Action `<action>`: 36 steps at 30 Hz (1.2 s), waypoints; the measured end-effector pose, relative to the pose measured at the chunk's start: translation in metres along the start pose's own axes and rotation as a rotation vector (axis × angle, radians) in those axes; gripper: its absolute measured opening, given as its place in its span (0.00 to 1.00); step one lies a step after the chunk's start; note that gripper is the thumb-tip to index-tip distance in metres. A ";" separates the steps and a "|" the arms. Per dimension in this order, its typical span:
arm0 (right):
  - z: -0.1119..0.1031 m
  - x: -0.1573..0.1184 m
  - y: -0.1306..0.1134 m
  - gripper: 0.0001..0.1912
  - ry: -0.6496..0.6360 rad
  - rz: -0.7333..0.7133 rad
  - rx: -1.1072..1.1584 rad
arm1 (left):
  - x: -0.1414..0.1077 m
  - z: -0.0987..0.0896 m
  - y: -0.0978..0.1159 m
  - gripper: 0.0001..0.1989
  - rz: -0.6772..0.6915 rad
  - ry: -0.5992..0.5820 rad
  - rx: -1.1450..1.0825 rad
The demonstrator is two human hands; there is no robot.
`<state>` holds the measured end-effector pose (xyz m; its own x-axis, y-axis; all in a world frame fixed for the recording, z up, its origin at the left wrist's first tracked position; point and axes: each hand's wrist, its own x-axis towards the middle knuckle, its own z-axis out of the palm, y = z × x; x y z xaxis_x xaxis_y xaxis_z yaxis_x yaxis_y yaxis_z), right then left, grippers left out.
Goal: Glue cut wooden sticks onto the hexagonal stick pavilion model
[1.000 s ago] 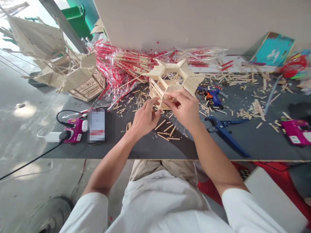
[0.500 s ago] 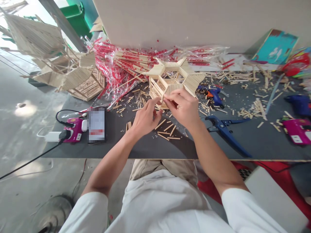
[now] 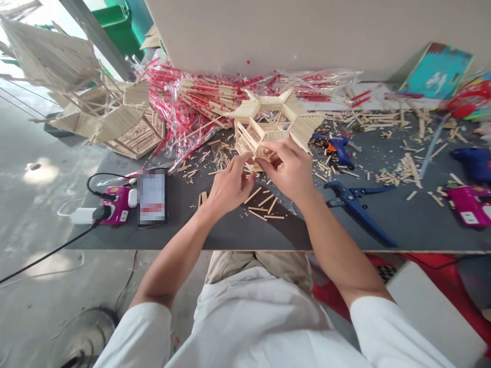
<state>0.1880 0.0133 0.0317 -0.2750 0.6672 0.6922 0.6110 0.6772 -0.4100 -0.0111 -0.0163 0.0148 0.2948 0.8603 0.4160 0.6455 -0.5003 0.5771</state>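
Observation:
A wooden stick model [image 3: 272, 110] with flared, star-like roof panels stands on the dark table [image 3: 184, 230]. At its near lower edge, my right hand [image 3: 287, 166] pinches a small stick that rises from the fingertips. My left hand [image 3: 232, 184] is at the model's near left corner, its index fingertip beside that stick and its thumb apart from the index finger; nothing shows in its grasp. Short cut sticks [image 3: 264, 204] lie just below both hands. My fingers partly hide the front of the model.
A larger stick model [image 3: 126, 122] stands at the left, near a phone [image 3: 152, 197] and a pink power block [image 3: 118, 204]. Red-and-clear wrapped sticks [image 3: 199, 97] lie behind. Blue cutters [image 3: 360, 212], a blue glue gun [image 3: 339, 148] and wood scraps [image 3: 402, 171] are at the right.
My right hand's fingertips have shifted slightly left, and the small stick in them has tilted a little. My left hand and the model look almost unmoved.

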 end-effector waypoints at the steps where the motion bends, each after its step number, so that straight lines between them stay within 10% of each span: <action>1: 0.000 0.000 0.000 0.09 -0.005 0.014 -0.004 | 0.000 0.000 0.000 0.21 0.000 -0.001 0.001; 24: 0.011 -0.009 -0.011 0.12 -0.011 -0.024 -0.186 | 0.000 0.002 0.002 0.22 0.005 0.006 -0.016; 36: 0.018 -0.015 -0.006 0.09 0.202 -0.202 -0.308 | -0.001 0.000 0.001 0.22 0.024 0.000 -0.006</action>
<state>0.1752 0.0051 0.0132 -0.2794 0.4356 0.8557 0.7617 0.6431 -0.0787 -0.0112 -0.0176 0.0149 0.3103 0.8480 0.4297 0.6339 -0.5214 0.5712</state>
